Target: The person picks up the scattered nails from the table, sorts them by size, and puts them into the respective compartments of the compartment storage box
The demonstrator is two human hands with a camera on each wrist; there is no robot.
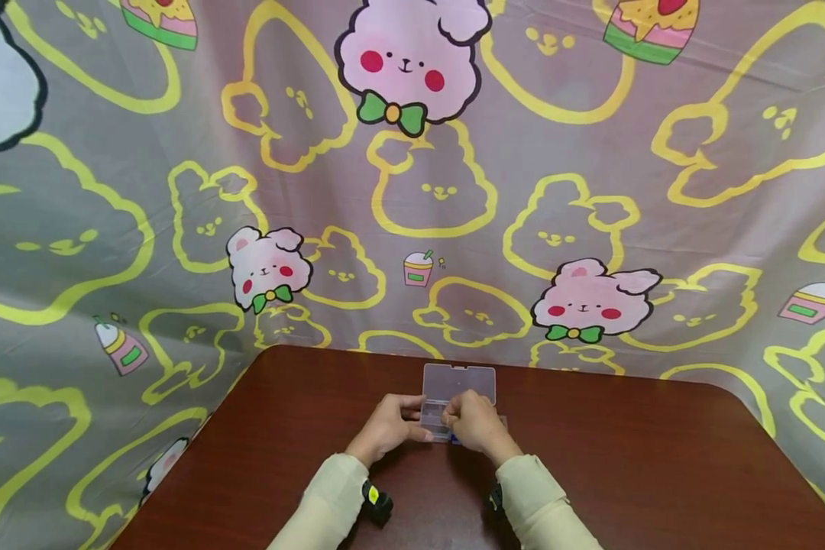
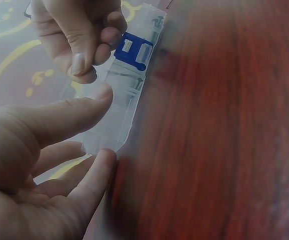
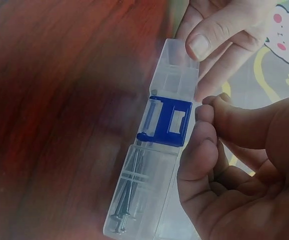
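Note:
A clear plastic compartment box [image 1: 436, 431] lies on the table with its transparent lid [image 1: 459, 382] raised at the back. On its front side is a blue latch [image 3: 172, 120]. Long metal screws or nails [image 3: 127, 200] show through the wall in the right part of the box. My left hand [image 1: 388, 425] holds the box's left end, thumb at the front and fingers behind. Over the middle of the box, near the latch, my right hand [image 1: 481, 425] has its thumb and fingertips brought together. No object can be made out between those fingertips.
The box stands on a dark reddish-brown table [image 1: 632, 458], toward its back edge. Behind and at the sides hangs a cloth [image 1: 357, 191] printed with cartoon animals. Each wrist wears a small black device [image 1: 376, 504].

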